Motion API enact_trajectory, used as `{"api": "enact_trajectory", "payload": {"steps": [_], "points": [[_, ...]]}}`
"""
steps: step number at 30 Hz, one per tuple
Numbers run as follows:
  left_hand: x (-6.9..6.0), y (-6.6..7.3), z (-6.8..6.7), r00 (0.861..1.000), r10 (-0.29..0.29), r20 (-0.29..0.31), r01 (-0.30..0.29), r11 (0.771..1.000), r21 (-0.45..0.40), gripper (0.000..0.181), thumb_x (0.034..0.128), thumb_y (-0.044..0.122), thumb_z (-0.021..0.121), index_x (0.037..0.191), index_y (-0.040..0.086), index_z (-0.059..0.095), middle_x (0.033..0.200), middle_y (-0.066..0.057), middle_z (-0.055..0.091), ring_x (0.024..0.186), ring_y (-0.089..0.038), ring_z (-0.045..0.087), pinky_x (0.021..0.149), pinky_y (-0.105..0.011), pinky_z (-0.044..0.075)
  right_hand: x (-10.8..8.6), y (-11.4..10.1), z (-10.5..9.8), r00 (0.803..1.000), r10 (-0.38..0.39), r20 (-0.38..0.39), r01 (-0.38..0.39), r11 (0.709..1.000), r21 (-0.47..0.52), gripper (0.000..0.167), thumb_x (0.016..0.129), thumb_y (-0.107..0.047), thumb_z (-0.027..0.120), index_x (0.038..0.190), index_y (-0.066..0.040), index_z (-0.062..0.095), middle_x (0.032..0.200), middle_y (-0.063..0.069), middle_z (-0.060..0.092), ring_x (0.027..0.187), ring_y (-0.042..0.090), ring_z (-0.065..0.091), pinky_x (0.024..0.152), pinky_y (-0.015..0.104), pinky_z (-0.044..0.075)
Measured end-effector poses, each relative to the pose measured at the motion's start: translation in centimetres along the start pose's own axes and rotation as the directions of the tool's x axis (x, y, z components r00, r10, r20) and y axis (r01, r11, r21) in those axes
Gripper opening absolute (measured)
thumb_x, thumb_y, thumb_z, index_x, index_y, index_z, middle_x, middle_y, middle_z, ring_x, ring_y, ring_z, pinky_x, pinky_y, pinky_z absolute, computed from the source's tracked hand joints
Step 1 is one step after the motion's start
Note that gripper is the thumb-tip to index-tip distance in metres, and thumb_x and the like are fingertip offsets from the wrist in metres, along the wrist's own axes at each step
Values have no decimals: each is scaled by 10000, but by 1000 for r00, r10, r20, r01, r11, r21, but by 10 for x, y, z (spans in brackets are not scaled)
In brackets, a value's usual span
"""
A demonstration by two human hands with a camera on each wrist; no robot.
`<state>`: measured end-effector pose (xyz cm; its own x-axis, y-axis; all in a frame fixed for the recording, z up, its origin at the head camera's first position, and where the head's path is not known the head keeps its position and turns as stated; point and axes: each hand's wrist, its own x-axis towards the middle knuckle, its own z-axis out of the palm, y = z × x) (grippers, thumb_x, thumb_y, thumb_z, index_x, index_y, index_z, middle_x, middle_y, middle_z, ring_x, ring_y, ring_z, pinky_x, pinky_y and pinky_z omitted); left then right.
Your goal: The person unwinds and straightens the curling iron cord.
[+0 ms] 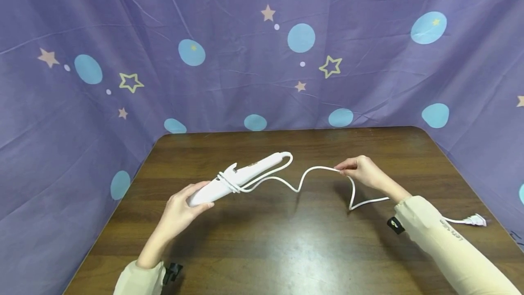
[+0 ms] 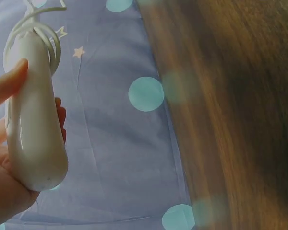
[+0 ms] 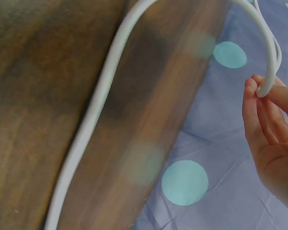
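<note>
My left hand grips the thick, rounded end of a white curling iron, thumb along one side and fingers round the other. The iron is held tilted above the table, its slimmer handle pointing away to the right. Turns of its white power cord are wound round the middle, by a small raised lever. Further along, my right hand pinches the cord between thumb and fingertips, lifting it off the tabletop. In the right wrist view the cord loops down from the pinch.
A brown wooden table lies under both hands. The cord runs past the right forearm to a white plug near the table's right edge. A purple curtain with stars and blue spots hangs along the back and sides.
</note>
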<state>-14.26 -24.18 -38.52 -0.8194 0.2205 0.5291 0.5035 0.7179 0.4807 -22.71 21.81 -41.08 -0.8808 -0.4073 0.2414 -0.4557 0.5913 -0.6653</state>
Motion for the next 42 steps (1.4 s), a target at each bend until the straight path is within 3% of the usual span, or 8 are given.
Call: {"api": "enact_trajectory", "payload": {"steps": [6,19,29,36,42], "points": [[1,0,1,998,-43,-51,45,998,33,520,588,99,799,1077,81,622,885,-61,646,720,-130,522,614,-301,411,-2,4,8,997,32,69,-35,998,46,156,768,43,589,900,41,673,842,178,658,664,80,580,574,201,449],[3,0,4,983,-99,-156,111,991,70,514,585,85,801,1067,57,626,897,-125,643,705,-239,556,585,-374,379,-2,1,29,979,15,201,-54,981,189,167,790,13,596,935,75,652,791,187,649,649,91,574,571,202,452],[4,0,10,982,-108,-156,120,990,72,512,580,87,801,1059,44,625,914,-152,642,722,-270,569,593,-401,384,-1,-4,44,972,1,233,-53,975,216,158,790,40,581,922,102,642,751,183,646,647,73,577,579,226,472],[5,-1,15,984,-102,-149,115,990,80,513,581,100,803,1060,52,624,914,-141,642,719,-269,573,585,-401,388,-3,-36,36,971,16,238,-61,981,185,150,782,87,562,906,140,627,753,236,632,658,183,591,588,222,463],[7,0,16,984,-100,-146,113,990,86,515,580,114,808,1059,62,628,887,-128,643,691,-249,562,572,-385,385,-1,-16,44,977,1,212,-30,991,133,165,795,22,592,932,103,638,844,187,657,771,168,605,661,200,454]]}}
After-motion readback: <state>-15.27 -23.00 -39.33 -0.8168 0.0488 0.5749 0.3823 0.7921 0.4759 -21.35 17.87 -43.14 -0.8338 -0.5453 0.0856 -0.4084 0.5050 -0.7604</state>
